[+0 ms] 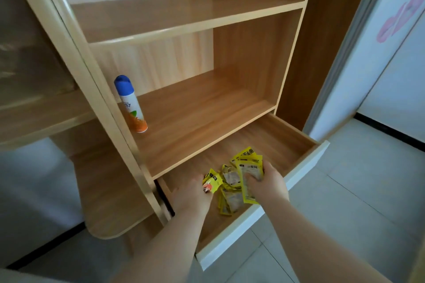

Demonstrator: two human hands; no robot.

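Note:
A wooden drawer (287,142) with a white front stands pulled out at the bottom of a shelf unit. Inside it lies a heap of several small yellow snack packets (231,193). My right hand (268,181) reaches into the drawer and grips a bunch of the yellow packets (249,167) at the heap's right side. My left hand (192,195) is at the heap's left side, its fingers curled on one yellow packet with an orange picture (211,182).
A spray can (131,103) with a blue cap stands on the left of the shelf (207,117) above the drawer. A higher shelf (184,16) is bare. A rounded side shelf (110,202) juts out at left. Tiled floor (356,202) lies to the right.

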